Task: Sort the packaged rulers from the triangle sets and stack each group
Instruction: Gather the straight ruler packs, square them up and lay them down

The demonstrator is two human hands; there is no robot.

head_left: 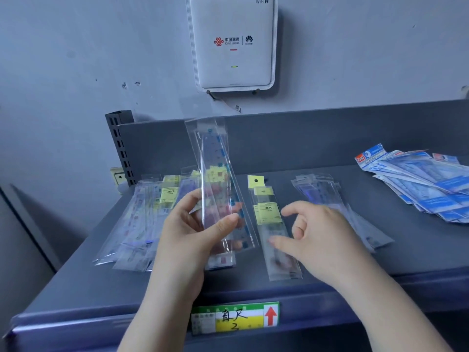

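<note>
A dark grey shelf [330,262] is seen from above, backed by a wall on which a white router [232,43] is mounted. Blue-printed packs, judged to be the triangle sets [429,184], are fanned at the far right of the shelf, well apart from both hands. A loose spread of packaged rulers [142,219] is laid at the left, and a smaller clear-sleeved pile [340,199] is partly hidden behind the right hand. One ruler pack [220,184] is pinched between thumb and fingers of the left hand [193,232] and held tilted up off the shelf, its long axis running away from the person. A single ruler with a yellow header [270,224] is laid flat between the hands, long axis also front to back. The right hand [317,235] is open, fingers curled, nothing gripped; its fingertips are just beside or touching this flat ruler, contact not clear. The right hand is the nearer one, so the flat ruler is judged the next pick. A green and yellow price label [236,317] is fixed to the shelf's front edge.
</note>
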